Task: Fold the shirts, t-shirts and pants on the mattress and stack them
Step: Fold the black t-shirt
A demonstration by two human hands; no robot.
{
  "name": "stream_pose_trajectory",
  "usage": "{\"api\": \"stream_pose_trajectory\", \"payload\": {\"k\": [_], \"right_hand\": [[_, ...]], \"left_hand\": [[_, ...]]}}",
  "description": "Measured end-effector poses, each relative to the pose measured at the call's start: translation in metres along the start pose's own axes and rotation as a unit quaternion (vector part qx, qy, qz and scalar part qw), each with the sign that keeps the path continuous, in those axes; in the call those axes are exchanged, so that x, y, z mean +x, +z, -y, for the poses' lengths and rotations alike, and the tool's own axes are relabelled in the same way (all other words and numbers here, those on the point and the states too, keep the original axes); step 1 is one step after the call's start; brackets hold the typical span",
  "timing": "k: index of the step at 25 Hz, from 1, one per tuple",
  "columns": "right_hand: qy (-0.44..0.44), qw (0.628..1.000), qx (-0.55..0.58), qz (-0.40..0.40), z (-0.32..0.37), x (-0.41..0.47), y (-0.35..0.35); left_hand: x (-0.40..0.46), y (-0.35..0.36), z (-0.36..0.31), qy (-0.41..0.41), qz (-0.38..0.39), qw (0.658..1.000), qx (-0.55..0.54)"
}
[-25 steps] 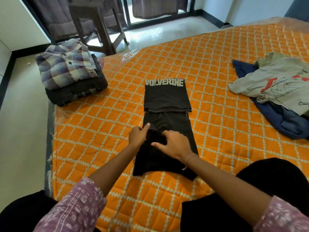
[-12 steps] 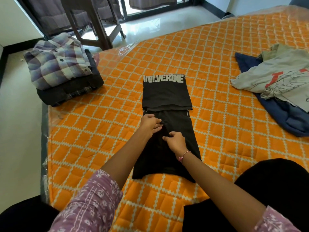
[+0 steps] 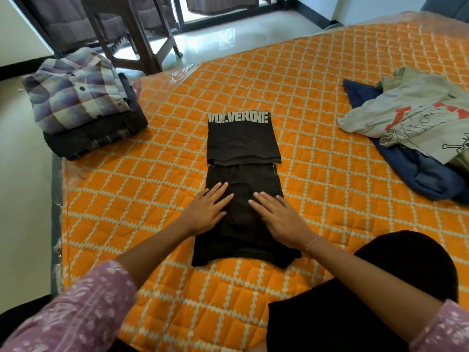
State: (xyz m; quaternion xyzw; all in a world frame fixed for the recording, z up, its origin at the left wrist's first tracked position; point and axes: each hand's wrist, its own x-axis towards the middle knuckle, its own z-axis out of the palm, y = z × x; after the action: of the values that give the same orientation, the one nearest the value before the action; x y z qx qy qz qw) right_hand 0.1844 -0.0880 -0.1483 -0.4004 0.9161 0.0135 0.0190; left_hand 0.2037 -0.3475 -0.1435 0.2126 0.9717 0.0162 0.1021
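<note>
1. One mattress [image 3: 317,80], orange with a pale diamond quilt pattern. It fills most of the view and has a bit of clear plastic wrap showing at the far edges.

2. One loose heap of unfolded clothes on the right side of the mattress, two pieces as far as I can count: a beige printed t-shirt [image 3: 416,115] with red lettering and a line drawing, lying on top of a navy blue garment [image 3: 429,174]. Can't tell if anything else is buried in there.

3. One folded stack [image 3: 91,115] at the far left corner of the mattress. Top item is a purple and white plaid shirt [image 3: 76,90], under it a dark piece, and a bit of checked fabric peeks out lower down. So at least three layers, exact count hard to say.

4. One black t-shirt [image 3: 243,138] dead centre, folded into a long narrow strip. The far end is already folded over, with white WOLVERINE lettering along the far edge. The near end is still flat towards the person.

5. Two hands, both flat and spread, palms down on the near half of the black t-shirt. Left hand [image 3: 206,208] sits on its left side, right hand [image 3: 278,217] on its right side, fingers straight, gripping nothing. There's a thin bracelet [image 3: 313,243] on the right wrist.
</note>
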Motion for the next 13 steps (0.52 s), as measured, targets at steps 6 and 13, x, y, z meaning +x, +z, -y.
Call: {"api": "stream_pose_trajectory", "payload": {"k": [6,13], "right_hand": [[-0.022,0.997,0.002,0.077,-0.03,-0.027,0.001],[-0.191,0.972,-0.06,0.123,-0.026,-0.009,-0.018]], "left_hand": [[-0.046,0.012,0.035,0.076,-0.034,0.99,0.114],[-0.03,0.001,0.006,0.122,0.055,0.984,0.117]]}}
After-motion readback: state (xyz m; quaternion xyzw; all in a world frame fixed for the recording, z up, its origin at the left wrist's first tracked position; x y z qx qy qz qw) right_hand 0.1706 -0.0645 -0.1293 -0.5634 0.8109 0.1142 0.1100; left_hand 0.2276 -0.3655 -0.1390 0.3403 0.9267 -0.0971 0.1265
